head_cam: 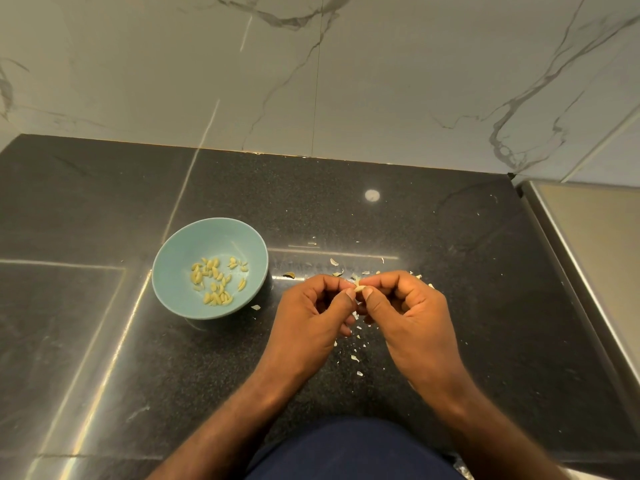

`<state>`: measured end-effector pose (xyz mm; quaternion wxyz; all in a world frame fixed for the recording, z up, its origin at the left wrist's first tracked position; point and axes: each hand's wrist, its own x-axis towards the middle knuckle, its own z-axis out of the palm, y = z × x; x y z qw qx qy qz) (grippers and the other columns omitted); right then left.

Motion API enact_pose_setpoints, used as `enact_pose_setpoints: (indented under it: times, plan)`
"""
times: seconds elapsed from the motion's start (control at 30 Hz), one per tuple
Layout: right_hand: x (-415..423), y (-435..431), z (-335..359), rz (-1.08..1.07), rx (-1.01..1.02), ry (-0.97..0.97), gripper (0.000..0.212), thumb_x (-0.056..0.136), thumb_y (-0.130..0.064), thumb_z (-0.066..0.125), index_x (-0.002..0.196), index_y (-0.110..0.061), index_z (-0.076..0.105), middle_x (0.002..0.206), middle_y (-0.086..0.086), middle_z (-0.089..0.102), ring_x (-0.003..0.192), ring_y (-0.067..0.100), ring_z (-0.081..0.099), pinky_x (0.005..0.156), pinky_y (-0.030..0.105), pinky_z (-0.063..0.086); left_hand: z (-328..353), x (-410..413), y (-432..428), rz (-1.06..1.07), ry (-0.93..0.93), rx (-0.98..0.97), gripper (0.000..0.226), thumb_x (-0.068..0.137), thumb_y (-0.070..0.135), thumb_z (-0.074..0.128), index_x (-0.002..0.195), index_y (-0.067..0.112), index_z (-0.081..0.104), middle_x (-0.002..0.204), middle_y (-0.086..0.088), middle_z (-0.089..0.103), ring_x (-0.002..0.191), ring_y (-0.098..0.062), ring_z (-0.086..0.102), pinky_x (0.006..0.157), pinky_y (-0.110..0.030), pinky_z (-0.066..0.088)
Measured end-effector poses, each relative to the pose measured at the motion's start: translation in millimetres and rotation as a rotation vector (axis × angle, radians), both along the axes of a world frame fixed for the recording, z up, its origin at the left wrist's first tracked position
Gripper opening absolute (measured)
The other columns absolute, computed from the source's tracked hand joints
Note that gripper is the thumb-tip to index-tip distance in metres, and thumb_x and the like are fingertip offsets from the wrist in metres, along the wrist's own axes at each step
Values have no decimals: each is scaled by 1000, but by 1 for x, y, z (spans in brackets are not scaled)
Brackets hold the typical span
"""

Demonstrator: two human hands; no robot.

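Observation:
A small pale seed (359, 288) is pinched between the thumbs and fingertips of both hands above the black counter. My left hand (311, 313) grips it from the left, fingers curled. My right hand (408, 310) pinches it from the right, thumb on top. To the left stands a light blue bowl (180, 247) holding several yellowish peeled seeds (216, 280). Bits of pale husk (355, 358) lie scattered on the counter under and beyond the hands.
The black speckled counter (346, 216) meets a white marble wall (311, 81) at the back. A steel edge (571, 258) borders the counter on the right. A dark husk piece (289, 275) lies between bowl and hands.

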<state>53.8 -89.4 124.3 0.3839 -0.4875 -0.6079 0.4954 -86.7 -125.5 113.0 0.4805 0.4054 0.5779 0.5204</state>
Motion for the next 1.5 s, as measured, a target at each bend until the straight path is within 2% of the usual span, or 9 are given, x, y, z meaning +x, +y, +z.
enact_pose_setpoints:
  times: [0.1,0.3,0.67,0.87,1.07,1.2,1.3,1.37,1.5]
  plan:
    - [0,0,-2,27,-13,-3,10,92,-11,68,95,-19,73,84,0,73,79,20,70,72,39,61,1,-1,1,8,8,4,7,94,12,64,93,13,70,71,2,70,63,-8,63,60,-20,54]
    - [-3,-1,-2,55,33,-24,11,91,-11,70,92,-21,74,77,-6,74,69,7,69,62,19,53,1,-2,1,7,64,4,6,93,14,65,91,16,69,70,8,69,62,-4,62,59,-18,52]
    - [-9,3,-15,-15,-103,96,10,91,-7,68,90,-14,76,77,7,75,71,24,72,66,35,56,0,2,2,76,6,-21,11,92,8,64,83,10,70,62,4,68,56,-1,59,53,-15,49]
    - [-12,3,-14,-26,-220,220,15,93,-1,63,86,-7,74,74,11,73,68,21,68,61,28,53,-1,2,1,97,-45,-17,10,89,8,64,82,2,69,59,3,65,53,-3,56,51,-16,47]
    - [-11,5,-10,-16,-309,317,14,94,-6,60,85,-4,70,78,12,73,68,20,65,60,27,52,-3,-2,5,140,-81,-87,22,97,6,50,80,9,64,62,0,61,53,-8,54,46,-21,40]
    - [-10,6,-12,-15,-295,305,12,94,-10,62,88,-4,70,79,11,72,69,21,64,60,27,52,-7,-2,2,64,32,-87,38,102,23,47,69,10,61,60,-2,61,53,-9,55,48,-21,41]
    - [-8,5,-11,-10,-276,301,10,94,-7,62,92,-1,70,79,10,72,69,20,64,61,27,52,-10,-1,1,66,63,-41,4,97,18,62,94,20,65,83,4,70,71,-11,66,57,-26,54]
    - [-7,5,-11,-15,-270,294,10,94,-5,61,92,-1,70,77,8,73,69,19,64,60,25,52,-12,-4,2,54,90,-4,26,93,11,66,113,26,63,102,8,69,87,-11,68,68,-31,59]
    - [-2,6,-13,1,-247,237,12,95,-9,62,94,-1,71,81,13,72,70,19,65,61,26,52,-8,-8,2,-2,203,92,15,92,16,69,104,23,73,95,8,73,86,-11,69,71,-30,59]
